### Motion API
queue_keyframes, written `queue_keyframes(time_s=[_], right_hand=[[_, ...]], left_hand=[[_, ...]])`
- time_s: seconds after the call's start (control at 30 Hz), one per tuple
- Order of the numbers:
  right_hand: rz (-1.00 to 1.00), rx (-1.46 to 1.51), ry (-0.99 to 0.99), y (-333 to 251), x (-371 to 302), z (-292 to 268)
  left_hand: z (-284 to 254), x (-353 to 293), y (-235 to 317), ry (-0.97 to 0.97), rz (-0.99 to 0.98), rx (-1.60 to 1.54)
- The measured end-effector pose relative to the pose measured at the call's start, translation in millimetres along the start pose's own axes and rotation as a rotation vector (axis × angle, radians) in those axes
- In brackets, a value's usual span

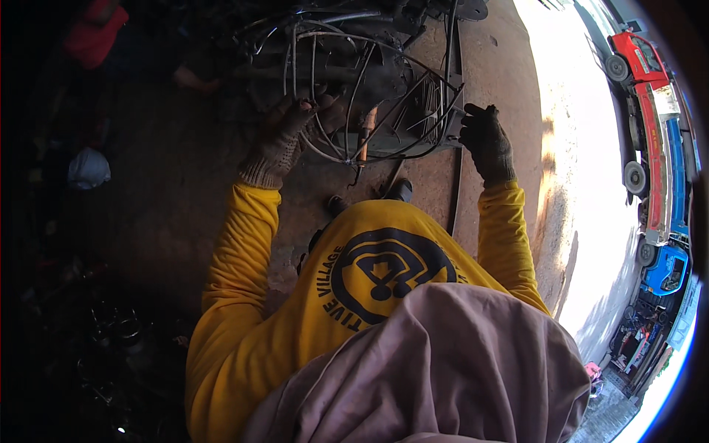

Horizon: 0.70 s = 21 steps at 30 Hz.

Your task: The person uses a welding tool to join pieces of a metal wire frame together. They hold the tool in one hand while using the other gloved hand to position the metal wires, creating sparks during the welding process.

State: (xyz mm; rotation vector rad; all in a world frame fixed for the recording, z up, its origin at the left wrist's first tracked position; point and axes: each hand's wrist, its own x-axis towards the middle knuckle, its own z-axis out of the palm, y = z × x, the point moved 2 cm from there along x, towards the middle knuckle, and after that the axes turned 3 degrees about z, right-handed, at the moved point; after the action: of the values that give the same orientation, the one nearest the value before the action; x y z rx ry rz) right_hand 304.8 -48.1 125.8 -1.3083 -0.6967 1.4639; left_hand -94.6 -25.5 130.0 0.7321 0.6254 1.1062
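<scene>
A curved frame of thin metal rods (347, 151), like an open cage, stands in front of me. My left hand (284, 140), in a brown knitted glove, is closed round a rod at its left side. My right hand (489, 144), in a dark-backed glove, is raised beside the frame's right end. Its fingers are apart and partly bent, and I see nothing in them; whether a fingertip touches the rim, I cannot make out. Among the rods hangs an orange-handled tool (367, 125) with a dark hooked lower end; its kind is unclear.
Dark metal parts (332, 52) are heaped behind the frame. A bundle of thin rods (428, 100) lies at its right. A long dark bar (456, 192) runs along the floor. A person in red (96, 33) is at far left. Trucks (653, 140) stand outside at right.
</scene>
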Motion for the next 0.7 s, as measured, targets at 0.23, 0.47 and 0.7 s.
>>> queue_keyframes(time_s=[0.23,0.47,0.7], right_hand=[[-0.076,-0.068,-0.219,-3,-1,6],[-0.065,-0.003,0.074,-12,-8,8],[-0.207,-0.033,-0.104,-28,-27,30]], left_hand=[[4,-7,10,-0.132,0.07,0.087],[74,-30,44,-0.127,0.423,0.997],[110,-33,48,-0.016,0.959,1.883]])
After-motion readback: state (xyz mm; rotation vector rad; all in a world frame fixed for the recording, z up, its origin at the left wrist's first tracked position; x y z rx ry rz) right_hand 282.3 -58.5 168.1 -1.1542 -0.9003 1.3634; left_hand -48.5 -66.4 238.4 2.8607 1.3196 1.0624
